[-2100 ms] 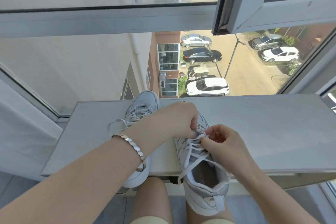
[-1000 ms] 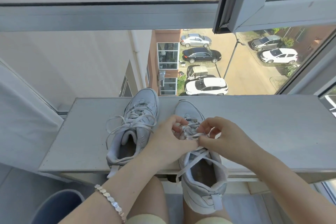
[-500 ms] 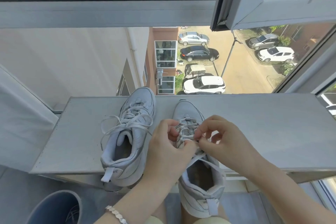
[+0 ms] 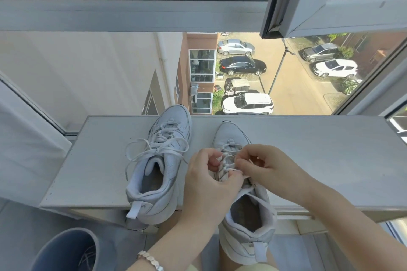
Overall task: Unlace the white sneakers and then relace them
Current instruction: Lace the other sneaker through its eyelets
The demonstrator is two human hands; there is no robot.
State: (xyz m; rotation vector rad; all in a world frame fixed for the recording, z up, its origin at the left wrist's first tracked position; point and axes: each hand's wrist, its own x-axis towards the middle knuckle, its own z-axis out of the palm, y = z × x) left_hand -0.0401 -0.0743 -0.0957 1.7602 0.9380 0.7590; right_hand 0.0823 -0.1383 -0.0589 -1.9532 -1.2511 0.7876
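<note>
On the sill [image 4: 319,160], both sneakers point toes far, heels over the near edge, probably so the laces face you. The left sneaker [image 4: 158,182] stands aside, its laces loose and trailing. Your left hand [image 4: 209,182] and right hand [image 4: 268,167] each pinch the lace [image 4: 228,158] midway up the right sneaker [image 4: 246,226], steadying it. Near left, the bin [image 4: 66,251] holds thin pale strands, though I cannot tell what they are.

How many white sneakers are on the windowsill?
2. The left sneaker stands on the sill, untouched, its lace ends loose. The right sneaker stands beside it, heel past the near edge, with the left hand and right hand both pinching its laces. None seems hidden.
</note>
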